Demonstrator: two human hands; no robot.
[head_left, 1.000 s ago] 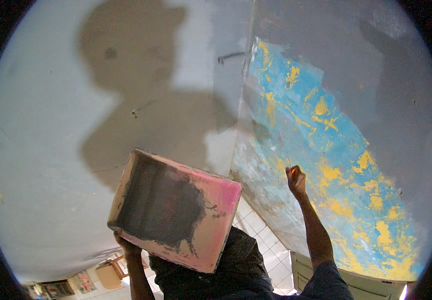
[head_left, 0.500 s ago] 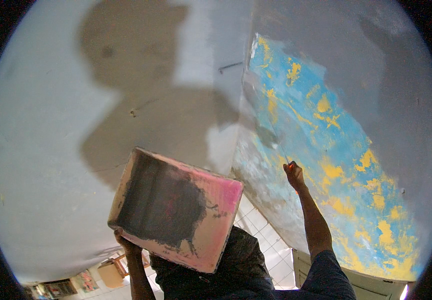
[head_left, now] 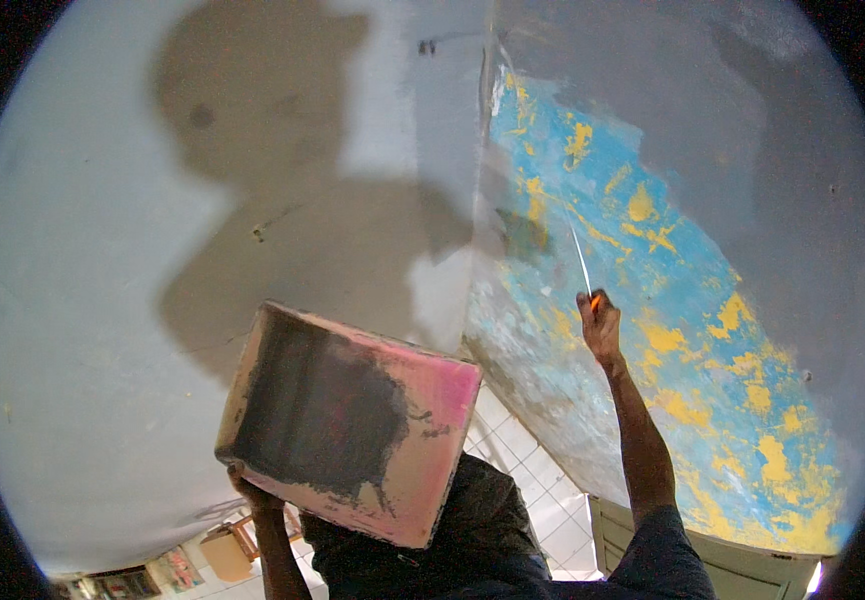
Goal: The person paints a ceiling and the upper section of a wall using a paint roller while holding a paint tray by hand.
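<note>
Right hand (head_left: 602,322) has risen — gripping orange-handled tool (head_left: 583,264).

Person in dk clothes: s/s navy top, blackish bottoms, bare hands.
R short sleeve (head_left: 661,555) = dk navy, plain, loose-ish w/ soft folds, hem approx. at elbow; R forearm (head_left: 643,440) bare below it, slim, tapering to wrist. R hand (head_left: 603,322) & L hand (head_left: 253,488) both bare; L forearm (head_left: 281,555) bare as far as it shows. Bottoms (head_left: 488,505) v. dk, almost blk, w/ rumpled, creased cloth & faint greyish sheen; exact cut & join w/ top too dk to tell.
</note>
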